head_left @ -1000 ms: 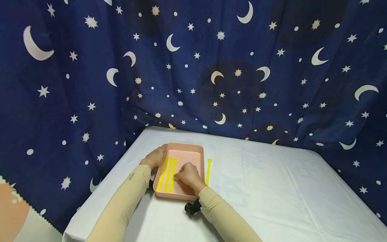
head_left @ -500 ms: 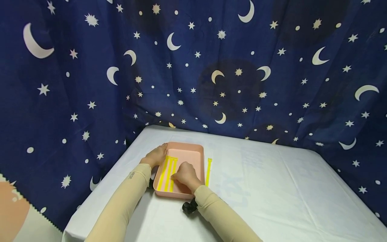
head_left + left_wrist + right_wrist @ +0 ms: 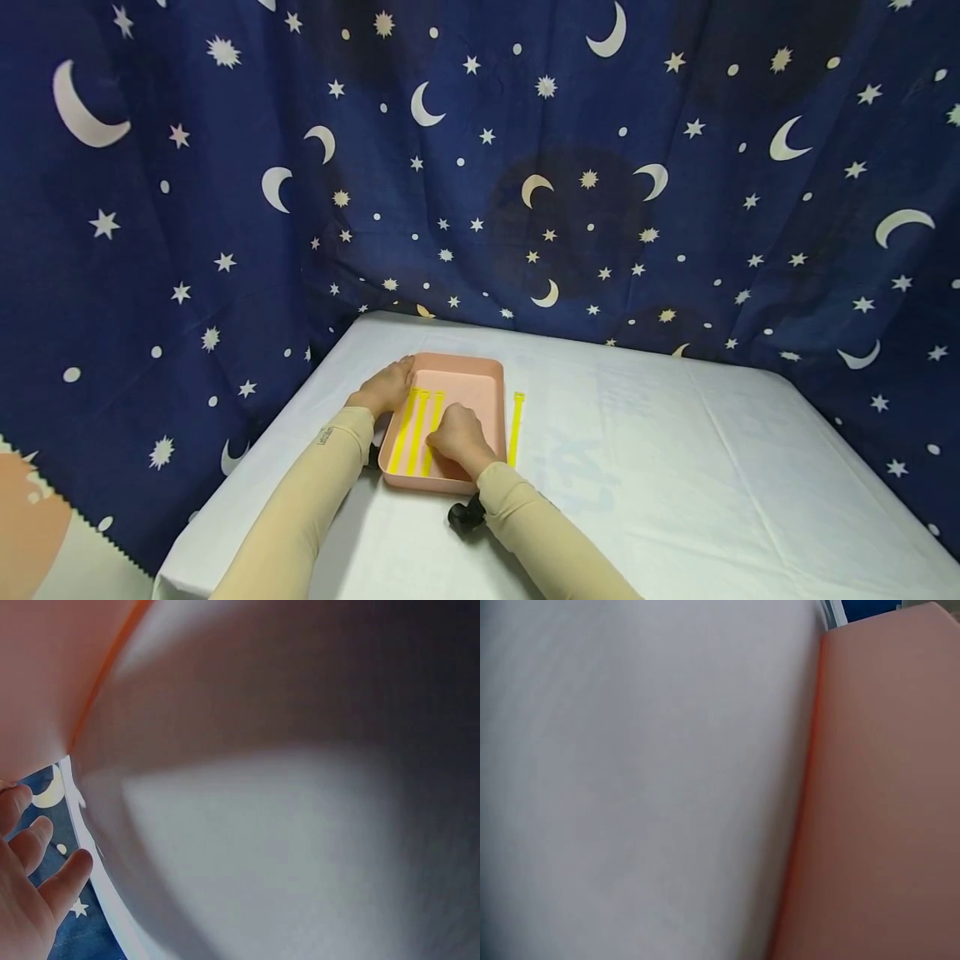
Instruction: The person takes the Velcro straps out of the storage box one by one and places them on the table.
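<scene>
Three yellow strips [image 3: 417, 429] lie side by side in the pink tray [image 3: 495, 392], their long axes running from the near edge to the far edge, leaning slightly right at the far end. The tray sits toward the left of the table, its own length running near to far. The right hand [image 3: 457, 433] rests inside the tray with its fingers curled down onto the rightmost strip; whether it pinches the strip I cannot tell. The left hand [image 3: 386, 387] lies with relaxed fingers against the tray's far left rim. A fourth yellow strip [image 3: 516, 427] lies on the white tablecloth [image 3: 675, 467] just right of the tray, parallel to the others. A dark blue curtain [image 3: 525, 167] with moons and stars hangs behind and to the left.
</scene>
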The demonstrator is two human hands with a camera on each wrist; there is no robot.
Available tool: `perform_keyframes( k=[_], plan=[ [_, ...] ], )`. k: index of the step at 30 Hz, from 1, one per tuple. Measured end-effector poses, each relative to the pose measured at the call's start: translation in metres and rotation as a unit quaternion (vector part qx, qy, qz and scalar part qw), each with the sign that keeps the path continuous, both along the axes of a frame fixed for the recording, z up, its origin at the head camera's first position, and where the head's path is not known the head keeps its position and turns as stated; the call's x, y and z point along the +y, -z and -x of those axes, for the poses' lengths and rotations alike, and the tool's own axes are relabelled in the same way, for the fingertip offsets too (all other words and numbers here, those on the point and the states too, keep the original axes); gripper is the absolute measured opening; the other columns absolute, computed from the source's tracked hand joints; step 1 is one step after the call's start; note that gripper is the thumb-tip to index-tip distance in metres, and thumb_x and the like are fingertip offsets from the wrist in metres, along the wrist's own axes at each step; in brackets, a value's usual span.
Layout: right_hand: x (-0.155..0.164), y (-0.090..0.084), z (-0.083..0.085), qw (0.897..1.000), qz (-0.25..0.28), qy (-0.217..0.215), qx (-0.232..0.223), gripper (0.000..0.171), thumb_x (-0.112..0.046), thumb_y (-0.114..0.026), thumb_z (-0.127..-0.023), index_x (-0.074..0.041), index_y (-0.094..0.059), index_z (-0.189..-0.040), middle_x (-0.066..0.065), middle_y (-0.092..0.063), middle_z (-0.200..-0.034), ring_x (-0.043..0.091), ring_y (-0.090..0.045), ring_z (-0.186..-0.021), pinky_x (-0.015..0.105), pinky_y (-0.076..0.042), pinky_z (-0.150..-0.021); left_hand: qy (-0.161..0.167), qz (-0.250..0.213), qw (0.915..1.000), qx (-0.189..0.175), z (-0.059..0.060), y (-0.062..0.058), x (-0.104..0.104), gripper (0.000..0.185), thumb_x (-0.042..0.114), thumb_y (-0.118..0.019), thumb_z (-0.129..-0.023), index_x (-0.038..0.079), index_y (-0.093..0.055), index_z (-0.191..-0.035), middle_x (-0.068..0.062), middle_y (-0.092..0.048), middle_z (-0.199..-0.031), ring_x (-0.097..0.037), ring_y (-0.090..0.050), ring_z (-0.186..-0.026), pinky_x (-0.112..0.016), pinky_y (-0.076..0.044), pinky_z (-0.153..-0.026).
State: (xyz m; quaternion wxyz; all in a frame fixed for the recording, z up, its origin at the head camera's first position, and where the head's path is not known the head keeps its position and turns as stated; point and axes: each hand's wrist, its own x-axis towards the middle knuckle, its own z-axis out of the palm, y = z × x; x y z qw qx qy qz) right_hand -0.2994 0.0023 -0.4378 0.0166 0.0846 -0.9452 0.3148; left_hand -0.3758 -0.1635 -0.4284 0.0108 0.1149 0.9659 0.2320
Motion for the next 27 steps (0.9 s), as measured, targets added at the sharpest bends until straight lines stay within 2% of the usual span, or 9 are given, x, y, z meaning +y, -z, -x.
perform_keyframes(
  k=[8,15,18,23,27],
  plan=[
    [0.0005,-0.0014,0.0007,1.0,-0.01,-0.003,0.003,0.048,-0.002,-0.072,-0.077,-0.016,-0.036,-0.047,-0.006,-0.026,-0.044,0.014,-0.031,-0.043,0.022,-0.029,-0.043,-0.008,0.004,0.9999,-0.011,0.0,-0.0031,0.0008,0.055,0.025,-0.033,-0.11,-0.002,-0.024,-0.157,-0.019,-0.029,-0.163,-0.036,-0.028,-0.151,-0.05,-0.023,-0.127],
    [0.0013,-0.0018,-0.0011,1.0,0.0,0.006,-0.003,0.039,0.002,-0.066,-0.075,-0.016,-0.04,-0.052,-0.002,-0.035,-0.049,0.015,-0.036,-0.045,0.022,-0.031,-0.043,-0.009,0.006,0.9999,-0.011,0.0001,-0.0032,0.0008,0.055,0.025,-0.032,-0.11,-0.002,-0.023,-0.157,-0.02,-0.028,-0.163,-0.037,-0.027,-0.152,-0.05,-0.021,-0.128],
    [0.0022,-0.0004,-0.0014,1.0,0.004,0.006,0.001,0.041,0.002,-0.065,-0.075,-0.017,-0.037,-0.052,-0.003,-0.03,-0.051,0.015,-0.032,-0.047,0.022,-0.028,-0.043,-0.008,0.005,0.9999,-0.009,-0.0004,-0.0029,0.0008,0.055,0.026,-0.031,-0.111,-0.002,-0.023,-0.157,-0.02,-0.028,-0.163,-0.037,-0.027,-0.152,-0.049,-0.021,-0.128],
    [0.005,0.004,-0.0015,1.0,0.031,-0.001,0.004,0.046,0.002,-0.064,-0.074,-0.018,-0.033,-0.047,-0.007,-0.024,-0.044,0.012,-0.024,-0.042,0.02,-0.022,-0.041,-0.006,0.003,1.0,-0.007,-0.0021,-0.0014,0.0003,0.055,0.026,-0.032,-0.11,-0.003,-0.024,-0.157,-0.02,-0.028,-0.163,-0.036,-0.027,-0.152,-0.049,-0.022,-0.128],
    [0.0096,0.0054,-0.0012,0.998,0.062,-0.011,-0.001,0.047,0.001,-0.066,-0.074,-0.018,-0.035,-0.044,-0.009,-0.026,-0.041,0.008,-0.023,-0.039,0.019,-0.02,-0.039,-0.007,0.002,1.0,-0.007,-0.0032,-0.0014,0.0008,0.055,0.025,-0.032,-0.11,-0.003,-0.024,-0.157,-0.02,-0.028,-0.163,-0.036,-0.027,-0.152,-0.049,-0.021,-0.128]
  ],
)
